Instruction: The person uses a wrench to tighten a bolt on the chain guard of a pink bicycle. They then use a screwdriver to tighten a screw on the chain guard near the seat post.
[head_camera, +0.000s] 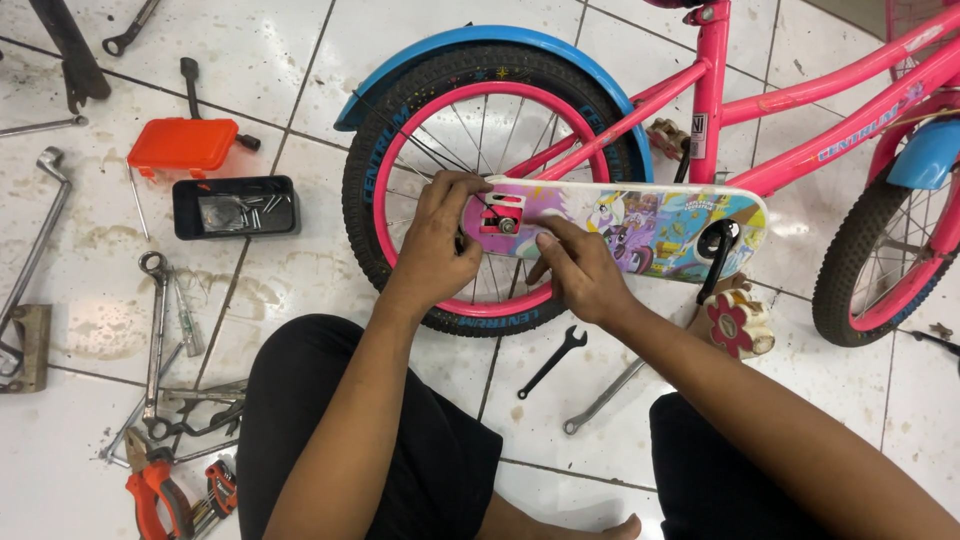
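Head view: left hand (437, 245) clamped over half-hidden rear axle (507, 226), right hand (580, 270) fingers together on chain guard (640, 225).

I sit on a white tiled floor (330, 40), stained and wet-looking. On it lie an orange lid (182, 145), a black tray of small metal parts (235, 207), spanners (155, 330), orange-handled pliers (150, 495), a black spanner (552, 360) and a grey one (603, 397) between my knees.
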